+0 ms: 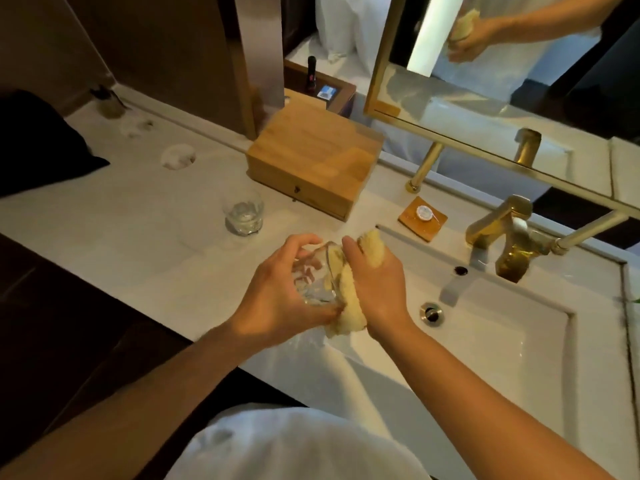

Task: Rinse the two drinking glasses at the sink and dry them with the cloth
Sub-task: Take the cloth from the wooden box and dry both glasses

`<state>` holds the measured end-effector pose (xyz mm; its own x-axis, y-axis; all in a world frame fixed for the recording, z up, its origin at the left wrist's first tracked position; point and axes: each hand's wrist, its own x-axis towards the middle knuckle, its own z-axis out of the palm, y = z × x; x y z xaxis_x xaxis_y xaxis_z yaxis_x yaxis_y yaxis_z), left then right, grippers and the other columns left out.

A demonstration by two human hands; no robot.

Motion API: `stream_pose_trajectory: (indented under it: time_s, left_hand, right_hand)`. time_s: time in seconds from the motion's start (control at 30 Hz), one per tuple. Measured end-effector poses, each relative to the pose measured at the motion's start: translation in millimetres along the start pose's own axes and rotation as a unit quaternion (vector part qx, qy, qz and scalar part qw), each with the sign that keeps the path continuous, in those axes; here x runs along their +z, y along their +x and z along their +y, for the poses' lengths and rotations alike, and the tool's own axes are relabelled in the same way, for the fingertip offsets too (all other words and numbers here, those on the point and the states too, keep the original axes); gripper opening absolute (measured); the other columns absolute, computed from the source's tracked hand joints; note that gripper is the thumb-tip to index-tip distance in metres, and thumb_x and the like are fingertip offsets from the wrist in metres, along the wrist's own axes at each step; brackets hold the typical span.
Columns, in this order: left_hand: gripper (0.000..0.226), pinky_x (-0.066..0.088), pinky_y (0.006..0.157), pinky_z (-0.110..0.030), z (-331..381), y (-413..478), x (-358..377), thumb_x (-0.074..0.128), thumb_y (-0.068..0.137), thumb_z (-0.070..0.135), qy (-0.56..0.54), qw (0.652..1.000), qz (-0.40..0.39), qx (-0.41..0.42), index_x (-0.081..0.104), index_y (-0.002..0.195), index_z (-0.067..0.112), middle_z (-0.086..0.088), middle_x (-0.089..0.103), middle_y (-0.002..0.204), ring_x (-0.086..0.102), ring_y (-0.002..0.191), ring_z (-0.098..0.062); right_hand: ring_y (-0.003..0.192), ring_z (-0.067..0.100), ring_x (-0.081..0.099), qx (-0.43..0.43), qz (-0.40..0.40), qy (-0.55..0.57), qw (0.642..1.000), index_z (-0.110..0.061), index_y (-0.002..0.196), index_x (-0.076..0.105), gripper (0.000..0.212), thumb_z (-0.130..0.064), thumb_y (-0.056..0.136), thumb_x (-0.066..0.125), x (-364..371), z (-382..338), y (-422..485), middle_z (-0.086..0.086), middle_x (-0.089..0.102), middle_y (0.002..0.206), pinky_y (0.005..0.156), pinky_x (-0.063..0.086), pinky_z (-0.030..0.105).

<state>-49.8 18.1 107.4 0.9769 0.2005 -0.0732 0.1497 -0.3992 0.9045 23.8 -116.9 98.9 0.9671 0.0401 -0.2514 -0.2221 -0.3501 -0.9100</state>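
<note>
My left hand (277, 292) grips a clear drinking glass (313, 277), tipped on its side above the left edge of the white sink (519, 341). My right hand (377, 282) holds a pale yellow cloth (346, 289) bunched against the glass's open mouth, with part of the cloth pushed inside. The cloth sticks out above my fingers and hangs below my palm. A second clear glass (243, 214) stands upright on the white counter (138, 237), behind and left of my hands.
A wooden box (311, 161) stands behind the upright glass. A gold faucet (502, 233) rises at the sink's back, with a wooden soap dish (422, 218) to its left. The drain (431, 313) lies right of my hands. A gold-framed mirror (502, 81) hangs behind.
</note>
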Motion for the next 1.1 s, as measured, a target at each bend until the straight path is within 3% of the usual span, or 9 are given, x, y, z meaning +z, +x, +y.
stream_pose_trajectory:
  time_s: [0.07,0.23,0.4,0.47,0.57,0.73,1.1]
  left_hand:
    - [0.090,0.054,0.072,-0.017,-18,0,-18,0.097,0.049,0.029,-0.027,1.000,0.000,-0.010,0.050,0.126,0.035,0.012,0.067,0.097,0.068,0.085,-0.003]
    - [0.099,0.054,0.076,-0.016,-62,7,-58,0.096,0.055,0.024,-0.027,0.998,-0.033,-0.037,0.040,0.134,0.041,0.011,0.068,0.101,0.067,0.090,-0.004]
    - [0.104,0.058,0.079,-0.022,-105,24,-81,0.094,0.056,0.019,-0.022,0.998,-0.032,-0.051,0.035,0.138,0.045,0.011,0.063,0.113,0.068,0.098,-0.007]
    - [0.099,0.057,0.080,-0.020,-117,31,-84,0.093,0.056,0.024,0.039,0.999,-0.012,-0.032,0.039,0.138,0.040,0.010,0.062,0.112,0.064,0.100,-0.004]
    - [0.092,0.057,0.084,-0.028,-129,41,-86,0.087,0.059,0.030,0.141,0.990,0.001,0.015,0.042,0.138,0.035,0.006,0.060,0.112,0.060,0.098,-0.008]
    - [0.081,0.060,0.077,-0.036,-145,52,-91,0.081,0.064,0.036,0.233,0.971,-0.010,0.057,0.050,0.138,0.032,0.002,0.055,0.121,0.064,0.099,-0.019]
    - [0.073,0.056,0.077,-0.033,-166,56,-97,0.083,0.066,0.031,0.248,0.968,0.027,0.039,0.053,0.132,0.029,-0.002,0.053,0.123,0.061,0.103,-0.024]
  right_hand:
    - [0.062,0.003,0.054,-0.072,0.001,-0.091,0.993,-0.024,0.072,0.055,0.032,-0.048,0.091,0.064,14,3,0,-0.008,0.061,0.068,0.058,0.039,0.015]
    - [0.068,-0.002,0.057,-0.114,0.006,-0.183,0.976,-0.022,0.085,0.063,0.026,-0.047,0.092,0.062,35,20,16,-0.015,0.061,0.073,0.057,0.037,0.005]
    - [0.066,0.001,0.055,-0.054,0.025,-0.188,0.980,-0.017,0.085,0.061,0.032,-0.047,0.095,0.057,55,24,15,-0.010,0.061,0.073,0.053,0.033,0.008]
    - [0.066,0.002,0.055,-0.040,0.023,-0.184,0.982,-0.018,0.082,0.060,0.030,-0.045,0.095,0.058,61,27,9,-0.009,0.061,0.073,0.056,0.035,0.012]
    - [0.066,0.006,0.057,-0.026,0.030,-0.164,0.986,-0.022,0.078,0.058,0.026,-0.041,0.096,0.059,66,32,3,-0.008,0.062,0.072,0.058,0.040,0.020]
    - [0.067,0.012,0.059,-0.016,0.040,-0.166,0.985,-0.022,0.075,0.057,0.028,-0.040,0.096,0.059,70,35,1,-0.003,0.064,0.073,0.060,0.043,0.027]
    - [0.073,0.004,0.058,-0.013,-0.007,-0.166,0.986,-0.026,0.085,0.058,0.016,-0.033,0.099,0.056,84,24,3,-0.010,0.064,0.081,0.061,0.037,0.015]
